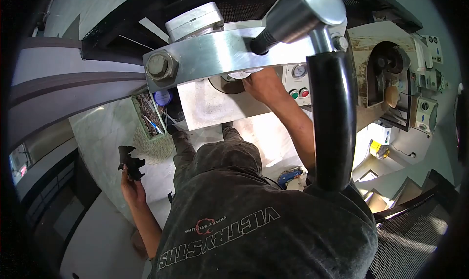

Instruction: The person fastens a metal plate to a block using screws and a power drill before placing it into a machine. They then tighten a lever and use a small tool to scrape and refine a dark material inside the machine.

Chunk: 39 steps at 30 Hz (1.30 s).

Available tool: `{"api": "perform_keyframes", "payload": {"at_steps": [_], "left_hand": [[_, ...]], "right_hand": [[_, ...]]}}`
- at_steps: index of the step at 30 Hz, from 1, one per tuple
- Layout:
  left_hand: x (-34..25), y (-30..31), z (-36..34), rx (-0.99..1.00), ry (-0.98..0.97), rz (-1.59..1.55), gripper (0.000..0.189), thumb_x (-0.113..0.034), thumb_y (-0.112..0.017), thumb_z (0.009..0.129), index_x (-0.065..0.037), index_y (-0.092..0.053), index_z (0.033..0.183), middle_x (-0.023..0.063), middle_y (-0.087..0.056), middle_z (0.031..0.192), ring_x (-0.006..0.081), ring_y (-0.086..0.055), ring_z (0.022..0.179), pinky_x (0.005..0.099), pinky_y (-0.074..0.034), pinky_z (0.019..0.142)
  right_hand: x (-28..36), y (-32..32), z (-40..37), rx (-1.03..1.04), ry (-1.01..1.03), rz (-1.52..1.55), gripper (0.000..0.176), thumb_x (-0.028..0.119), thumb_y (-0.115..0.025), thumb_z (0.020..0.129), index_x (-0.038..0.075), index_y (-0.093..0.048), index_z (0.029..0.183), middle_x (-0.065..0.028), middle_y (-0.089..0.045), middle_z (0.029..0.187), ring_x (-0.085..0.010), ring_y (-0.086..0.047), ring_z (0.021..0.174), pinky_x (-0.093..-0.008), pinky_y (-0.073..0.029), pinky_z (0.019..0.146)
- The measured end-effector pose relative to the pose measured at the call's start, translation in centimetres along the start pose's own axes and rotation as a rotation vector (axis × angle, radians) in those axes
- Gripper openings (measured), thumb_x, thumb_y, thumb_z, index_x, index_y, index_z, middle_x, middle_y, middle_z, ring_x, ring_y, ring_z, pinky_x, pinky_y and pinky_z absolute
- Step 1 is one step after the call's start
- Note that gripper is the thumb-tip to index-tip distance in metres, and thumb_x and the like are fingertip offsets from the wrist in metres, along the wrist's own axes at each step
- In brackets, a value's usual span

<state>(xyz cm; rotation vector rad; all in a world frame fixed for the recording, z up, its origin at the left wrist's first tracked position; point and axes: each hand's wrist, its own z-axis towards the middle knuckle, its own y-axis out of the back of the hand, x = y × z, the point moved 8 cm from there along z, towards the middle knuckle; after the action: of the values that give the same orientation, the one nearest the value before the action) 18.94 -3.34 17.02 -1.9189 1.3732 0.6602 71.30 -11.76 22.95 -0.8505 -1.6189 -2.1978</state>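
Note:
My left hand (133,190), off to the left side, holds a black piece with jagged, torn-looking edges (130,162) away from the machine. My right hand (266,86) reaches in under a thick polished metal bar (210,54), close to a round metal part (227,85) on the white machine's front (205,108). The bar and the machine hide its fingertips, and I cannot tell whether it grips anything. Just right of that hand are a pressure gauge (299,71), a green button (293,93) and a red button (304,92).
A large black handle (333,122) hangs from the bar at the right, near my right forearm. Low on the left stand a green tray of small scraps (147,113) and a blue-lidded tub (163,97). A blue tool (291,175) lies low on the right.

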Motion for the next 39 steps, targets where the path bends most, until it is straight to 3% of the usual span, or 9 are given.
{"api": "perform_keyframes", "payload": {"at_steps": [6, 9, 13, 15, 17, 19, 22, 27, 39], "left_hand": [[0.4, 0.3, 0.6, -0.070, 0.013, 0.041, 0.034, -0.016, -0.057, 0.095, 0.003, -0.056, 0.123, 0.0073, -0.064, 0.111, 0.0119, -0.061, 0.093, 0.0245, -0.047, 0.083], [0.8, -0.5, 1.2, -0.034, 0.028, 0.027, 0.035, -0.016, -0.055, 0.096, 0.002, -0.054, 0.127, 0.0110, -0.063, 0.115, 0.0175, -0.059, 0.104, 0.0287, -0.047, 0.086], [1.8, -1.7, 1.2, 0.041, 0.042, 0.021, 0.034, -0.013, -0.059, 0.093, 0.002, -0.056, 0.123, 0.0096, -0.064, 0.114, 0.0175, -0.060, 0.105, 0.0288, -0.045, 0.091], [2.0, -3.0, 1.1, 0.052, 0.045, 0.097, 0.033, -0.009, -0.063, 0.088, 0.001, -0.058, 0.119, 0.0100, -0.064, 0.114, 0.0190, -0.059, 0.107, 0.0315, -0.041, 0.098], [1.9, -5.1, 0.3, 0.079, -0.024, 0.175, 0.033, -0.008, -0.063, 0.088, 0.001, -0.056, 0.119, 0.0103, -0.064, 0.113, 0.0193, -0.059, 0.107, 0.0315, -0.042, 0.097], [1.6, -7.3, -1.3, 0.116, -0.071, 0.223, 0.035, -0.006, -0.065, 0.087, 0.001, -0.055, 0.120, 0.0109, -0.064, 0.113, 0.0194, -0.059, 0.107, 0.0311, -0.043, 0.095], [1.9, -11.3, -3.8, 0.178, -0.135, 0.265, 0.039, 0.000, -0.065, 0.085, 0.003, -0.053, 0.121, 0.0115, -0.063, 0.114, 0.0188, -0.059, 0.106, 0.0318, -0.044, 0.095], [3.0, -19.1, -8.9, 0.417, -0.094, 0.192, 0.046, 0.005, -0.065, 0.082, 0.004, -0.050, 0.126, 0.0116, -0.061, 0.117, 0.0184, -0.060, 0.106, 0.0308, -0.046, 0.095], [4.0, -21.9, -13.5, 0.548, -0.109, -0.004, 0.041, 0.005, -0.068, 0.079, 0.004, -0.055, 0.118, 0.0114, -0.064, 0.113, 0.0180, -0.062, 0.103, 0.0309, -0.046, 0.096]], "right_hand": [[-1.1, -0.8, -0.7, 0.020, -0.093, 0.010, 0.030, 0.008, -0.063, 0.079, 0.004, -0.059, 0.108, -0.0221, -0.062, 0.092, -0.0420, -0.060, 0.087, -0.0472, -0.051, 0.076], [-2.3, -1.9, -0.6, 0.125, -0.169, -0.062, 0.031, 0.010, -0.064, 0.079, 0.004, -0.060, 0.108, -0.0223, -0.062, 0.094, -0.0413, -0.060, 0.089, -0.0469, -0.050, 0.079], [0.4, -0.2, -0.2, 0.037, 0.094, 0.019, 0.033, 0.014, -0.066, 0.080, 0.001, -0.059, 0.109, -0.0243, -0.059, 0.105, -0.0425, -0.057, 0.098, -0.0472, -0.048, 0.086], [-6.0, -3.7, -3.4, 0.064, -0.351, 0.525, 0.026, 0.017, -0.065, 0.085, -0.002, -0.062, 0.104, -0.0231, -0.065, 0.091, -0.0419, -0.063, 0.081, -0.0473, -0.051, 0.077], [-0.9, 1.4, -3.1, -0.175, -0.345, 0.209, 0.022, 0.018, -0.062, 0.091, -0.003, -0.062, 0.095, -0.0177, -0.068, 0.082, -0.0319, -0.066, 0.070, -0.0410, -0.053, 0.066], [-1.5, 2.8, -6.5, -0.435, -0.279, 0.193, 0.024, 0.019, -0.057, 0.096, -0.004, -0.061, 0.092, -0.0118, -0.065, 0.077, -0.0196, -0.063, 0.067, -0.0323, -0.050, 0.062], [1.2, 2.4, -8.5, -0.485, -0.622, 1.078, 0.026, 0.021, -0.055, 0.097, -0.004, -0.059, 0.094, -0.0078, -0.058, 0.071, -0.0145, -0.055, 0.063, -0.0262, -0.046, 0.060], [8.8, -2.0, -9.8, -0.057, -0.718, 1.652, 0.035, 0.030, -0.051, 0.099, -0.004, -0.058, 0.103, -0.0122, -0.065, 0.079, -0.0167, -0.063, 0.069, -0.0274, -0.049, 0.063], [11.7, -0.3, -11.5, -0.038, -0.446, 1.473, 0.031, 0.020, -0.050, 0.101, -0.007, -0.057, 0.114, -0.0174, -0.067, 0.098, -0.0179, -0.065, 0.087, -0.0294, -0.052, 0.079]]}}
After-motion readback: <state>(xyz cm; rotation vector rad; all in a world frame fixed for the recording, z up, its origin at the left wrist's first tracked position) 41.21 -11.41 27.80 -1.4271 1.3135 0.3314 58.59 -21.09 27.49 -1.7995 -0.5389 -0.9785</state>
